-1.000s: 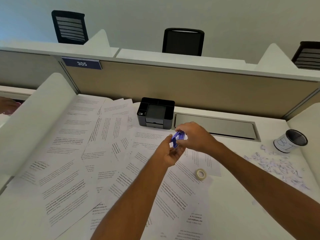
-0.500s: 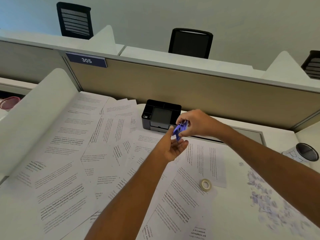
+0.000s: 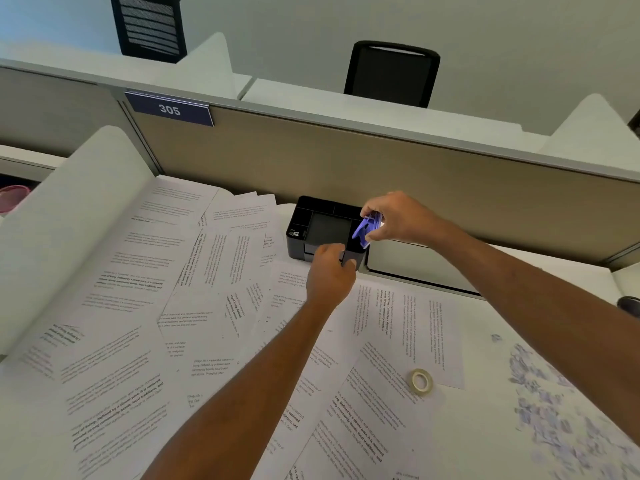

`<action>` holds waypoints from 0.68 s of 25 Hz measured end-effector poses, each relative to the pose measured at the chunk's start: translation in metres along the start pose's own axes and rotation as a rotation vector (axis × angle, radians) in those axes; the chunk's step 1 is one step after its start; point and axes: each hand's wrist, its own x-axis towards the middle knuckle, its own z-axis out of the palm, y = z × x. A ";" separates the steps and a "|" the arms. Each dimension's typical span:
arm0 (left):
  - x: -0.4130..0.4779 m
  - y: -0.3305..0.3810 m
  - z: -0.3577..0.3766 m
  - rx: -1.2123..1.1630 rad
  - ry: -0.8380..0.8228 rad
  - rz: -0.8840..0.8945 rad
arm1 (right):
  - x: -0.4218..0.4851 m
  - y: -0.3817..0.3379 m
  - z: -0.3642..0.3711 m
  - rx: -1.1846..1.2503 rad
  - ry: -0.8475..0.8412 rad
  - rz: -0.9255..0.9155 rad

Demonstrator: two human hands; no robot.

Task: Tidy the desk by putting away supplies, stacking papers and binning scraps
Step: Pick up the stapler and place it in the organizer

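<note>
Pinching a small purple tool between the fingers and thumb of your right hand, you hold it tilted just above the right-hand compartment of the black organizer; what kind of tool it is cannot be told. Your left hand grips the organizer's near right corner, fingers curled over the rim. The organizer stands at the back of the surface, against the beige divider. Printed sheets lie overlapping across the surface to its left and in front. A tape roll rests on one sheet near your right forearm, with paper scraps scattered to its right.
</note>
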 end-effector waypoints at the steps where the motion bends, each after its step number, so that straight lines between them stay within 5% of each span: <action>1: 0.003 -0.001 0.001 0.062 -0.021 0.016 | 0.004 0.003 0.003 -0.001 -0.008 0.009; 8: 0.014 -0.018 0.008 0.465 -0.149 0.090 | 0.022 0.010 0.020 0.002 -0.075 0.065; 17: 0.016 -0.029 0.008 0.559 -0.190 0.146 | 0.035 0.002 0.047 -0.086 -0.121 0.111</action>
